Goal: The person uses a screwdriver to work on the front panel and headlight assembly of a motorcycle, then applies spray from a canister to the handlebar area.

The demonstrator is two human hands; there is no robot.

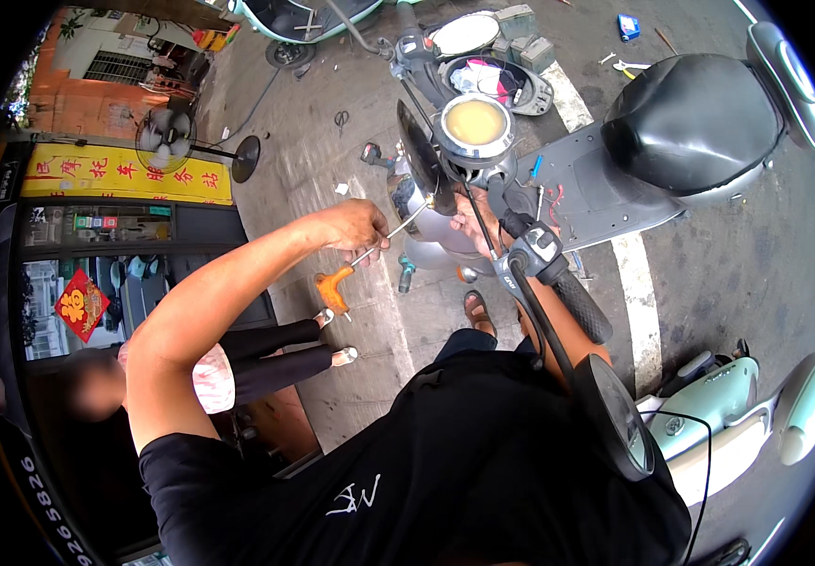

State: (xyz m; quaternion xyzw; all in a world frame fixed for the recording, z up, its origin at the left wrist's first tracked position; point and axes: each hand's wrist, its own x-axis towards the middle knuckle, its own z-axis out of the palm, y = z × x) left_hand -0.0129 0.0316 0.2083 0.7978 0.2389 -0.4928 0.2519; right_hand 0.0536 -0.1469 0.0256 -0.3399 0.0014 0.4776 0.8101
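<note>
My left hand [358, 227] is closed around the metal shaft of a driver with an orange T-shaped handle [334, 288]. The handle hangs below the fingers, and the shaft's far end reaches the front of a grey scooter, beside a black mirror [420, 151] seen nearly edge-on. Just below the scooter's round gauge [476, 123], my right hand [475, 224] has its fingers curled in at the front body. Cables and the handlebar partly cover this hand, and what it grips is hidden. The black right handlebar grip [582, 307] and another mirror [622, 424] stand above my right forearm.
A blue-handled tool [536, 168] and red wires [555, 200] lie on the footboard [605, 193]. A teal power tool [407, 272] is low beside the scooter. To the left are a person [214, 377] and a fan [167, 137]. A mint scooter [719, 410] stands lower right.
</note>
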